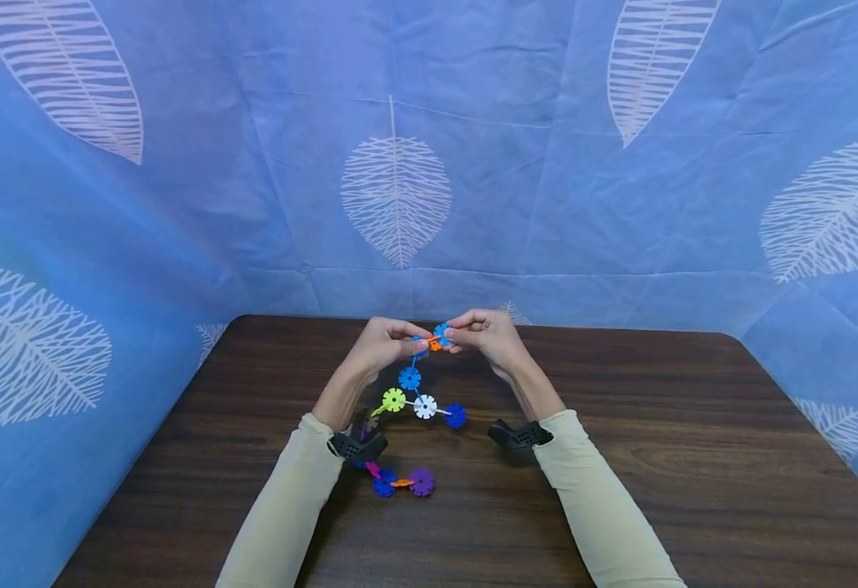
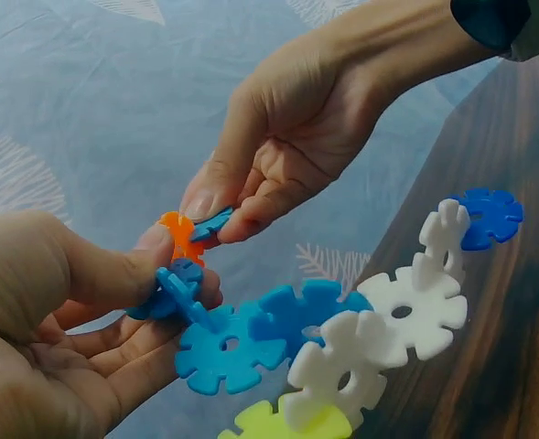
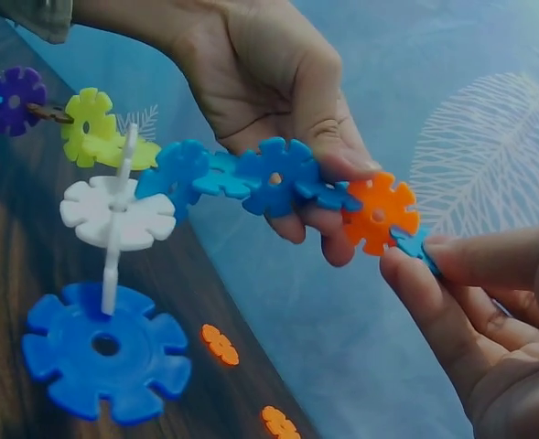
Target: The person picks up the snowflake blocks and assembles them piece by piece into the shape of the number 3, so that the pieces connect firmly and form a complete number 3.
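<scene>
My left hand (image 1: 381, 347) grips a chain of slotted flower-shaped plastic discs between thumb and fingers, just beside an orange disc (image 3: 388, 197). My right hand (image 1: 491, 336) pinches a light blue disc (image 3: 415, 247), whose edge meets the orange disc; whether the slots are fully engaged is unclear. From the left hand, blue discs (image 1: 410, 378) hang down to a white disc (image 1: 420, 411). One branch there ends in a dark blue disc (image 1: 455, 416); another runs through a yellow-green disc (image 1: 394, 399) toward the left wrist, which partly hides it.
Nearer on the dark wooden table (image 1: 657, 457) a row ends in a purple disc (image 1: 422, 482). Two orange pieces (image 3: 220, 345) show on the table in the right wrist view. A blue leaf-print cloth (image 1: 502, 196) hangs behind the table.
</scene>
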`<state>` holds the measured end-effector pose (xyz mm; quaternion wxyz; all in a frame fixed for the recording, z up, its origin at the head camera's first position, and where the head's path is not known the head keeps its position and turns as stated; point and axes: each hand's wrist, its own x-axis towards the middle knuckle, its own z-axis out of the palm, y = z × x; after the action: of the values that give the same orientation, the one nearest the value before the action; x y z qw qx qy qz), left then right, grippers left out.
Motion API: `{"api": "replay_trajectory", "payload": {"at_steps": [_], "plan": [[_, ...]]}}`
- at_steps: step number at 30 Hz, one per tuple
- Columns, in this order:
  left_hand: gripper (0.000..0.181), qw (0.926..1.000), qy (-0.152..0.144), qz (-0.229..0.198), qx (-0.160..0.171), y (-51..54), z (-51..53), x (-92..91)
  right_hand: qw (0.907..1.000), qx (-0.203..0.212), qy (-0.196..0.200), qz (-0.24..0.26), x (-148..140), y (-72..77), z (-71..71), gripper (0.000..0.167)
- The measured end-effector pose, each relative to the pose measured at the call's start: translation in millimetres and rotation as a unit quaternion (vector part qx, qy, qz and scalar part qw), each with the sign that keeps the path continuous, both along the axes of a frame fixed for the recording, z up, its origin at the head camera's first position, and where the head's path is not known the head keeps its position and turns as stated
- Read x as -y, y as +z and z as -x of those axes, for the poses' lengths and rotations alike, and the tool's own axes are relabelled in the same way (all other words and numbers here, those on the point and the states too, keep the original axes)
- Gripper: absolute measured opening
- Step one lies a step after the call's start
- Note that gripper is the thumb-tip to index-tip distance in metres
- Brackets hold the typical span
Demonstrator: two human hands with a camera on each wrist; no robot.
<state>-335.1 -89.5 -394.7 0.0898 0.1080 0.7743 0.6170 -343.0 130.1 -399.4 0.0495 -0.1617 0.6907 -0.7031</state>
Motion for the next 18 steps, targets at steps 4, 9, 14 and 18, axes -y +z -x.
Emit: {"api": "replay_trajectory", "payload": {"at_steps": [4, 9, 14, 18], "plan": [[0.025, 0.9993, -0.036, -0.001, 0.013, -0.3, 1.5, 3.8, 0.9996, -0.004, -0.015, -0.025, 0.2, 1.5, 0.0, 0.024], [0.034, 0.9966, -0.077, -0.007, 0.027, 1.1, 2.2, 10.7, 0.9990, -0.002, -0.017, -0.040, 6.9, 5.3, -1.1, 0.022], [0.037, 0.9965, -0.074, -0.015, 0.035, 3.1, 2.4, 11.8, 0.9973, -0.004, 0.001, -0.073, 11.9, 11.5, 1.7, 0.020], [0.036, 0.9973, -0.055, -0.015, 0.046, 1.8, 5.3, 14.4, 0.9936, -0.012, 0.020, -0.110, 9.5, 15.2, 9.2, 0.023]]}}
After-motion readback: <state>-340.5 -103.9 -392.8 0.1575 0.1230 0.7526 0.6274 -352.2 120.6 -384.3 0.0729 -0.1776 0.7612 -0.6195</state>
